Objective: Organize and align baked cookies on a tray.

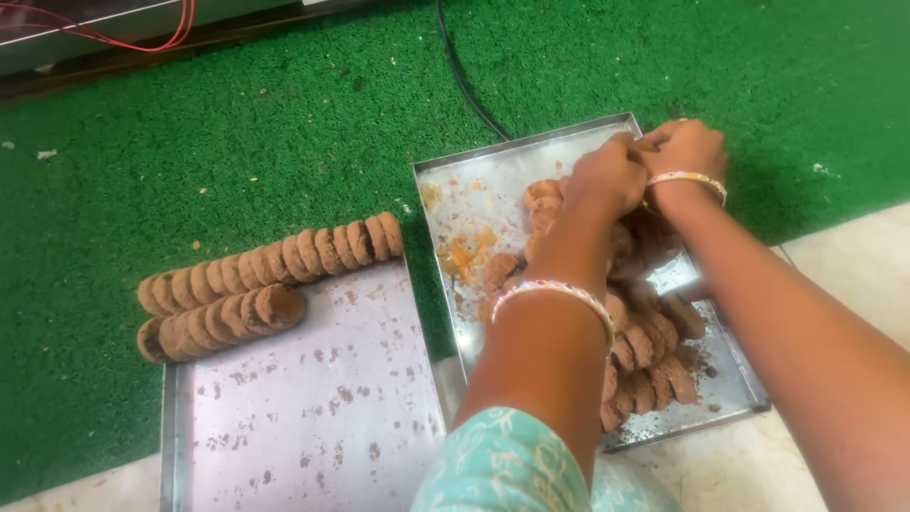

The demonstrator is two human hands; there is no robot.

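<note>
Green artificial turf [284, 123] was spread over most of the floor, with pale tile showing at the near edge. Two steel trays were laid on it. On the left tray [313, 408], two overlapping rows of brown crumb-coated patties [270, 261] were lined along the far edge. The right tray [474, 190] was heaped with more coated patties [654, 351], orange crumbs scattered on its bare far-left part. Both hands were pressed together above the far end of that heap: the left hand [607, 175] and right hand [682, 147] were curled closed, though what was gripped could not be seen. Beaded bangles were worn on both wrists.
</note>
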